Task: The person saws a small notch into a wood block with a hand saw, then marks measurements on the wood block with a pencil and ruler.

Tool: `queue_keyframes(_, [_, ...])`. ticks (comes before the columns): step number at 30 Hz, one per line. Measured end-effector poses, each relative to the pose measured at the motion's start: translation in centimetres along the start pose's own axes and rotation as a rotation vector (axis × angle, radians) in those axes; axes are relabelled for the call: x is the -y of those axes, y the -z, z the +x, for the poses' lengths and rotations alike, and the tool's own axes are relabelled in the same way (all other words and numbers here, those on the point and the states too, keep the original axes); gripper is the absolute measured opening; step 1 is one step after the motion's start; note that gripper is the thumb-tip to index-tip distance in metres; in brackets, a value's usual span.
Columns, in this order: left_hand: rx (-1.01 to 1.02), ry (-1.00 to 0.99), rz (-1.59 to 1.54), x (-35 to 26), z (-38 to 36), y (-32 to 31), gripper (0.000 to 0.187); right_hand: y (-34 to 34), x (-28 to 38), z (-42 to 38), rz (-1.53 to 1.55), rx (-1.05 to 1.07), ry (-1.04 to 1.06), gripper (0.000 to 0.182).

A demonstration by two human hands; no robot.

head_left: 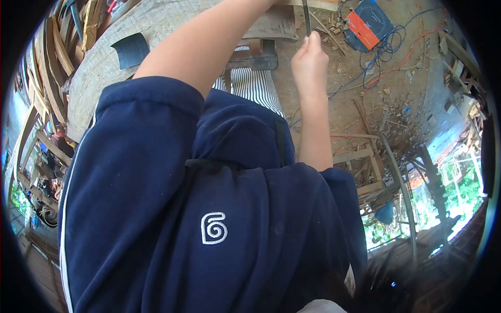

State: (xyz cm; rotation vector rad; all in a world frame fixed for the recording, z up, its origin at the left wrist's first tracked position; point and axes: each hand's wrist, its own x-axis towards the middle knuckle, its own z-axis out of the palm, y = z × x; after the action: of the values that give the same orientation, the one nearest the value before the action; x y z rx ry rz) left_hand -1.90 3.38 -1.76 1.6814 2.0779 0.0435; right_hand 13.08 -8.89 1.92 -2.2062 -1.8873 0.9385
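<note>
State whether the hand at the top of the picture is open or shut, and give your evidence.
Shut. The right hand makes a fist, its fingers curled around a thin dark tool that sticks out above the knuckles.

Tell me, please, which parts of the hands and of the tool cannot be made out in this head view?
- Left hand: cut off by the top edge; only the forearm shows, so its grip cannot be told.
- Thin dark tool in the right hand: its upper end runs out at the top edge.
- Wooden plank: partly hidden behind the forearm.
- Lap and feet: hidden by the blue shirt.
</note>
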Motion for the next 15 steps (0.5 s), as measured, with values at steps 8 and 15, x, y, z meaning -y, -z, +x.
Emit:
queue_keyframes(8, [-0.028, 0.024, -0.038, -0.4, -0.1, 0.3, 0.036, -0.8, -0.4, -0.2, 0.041, -0.038, 0.019, 0.012])
queue_keyframes(15, [-0.008, 0.032, -0.017, -0.3, 0.1, 0.2, 0.035, -1.0, 0.1, -0.3, 0.051, -0.056, 0.014, 0.012])
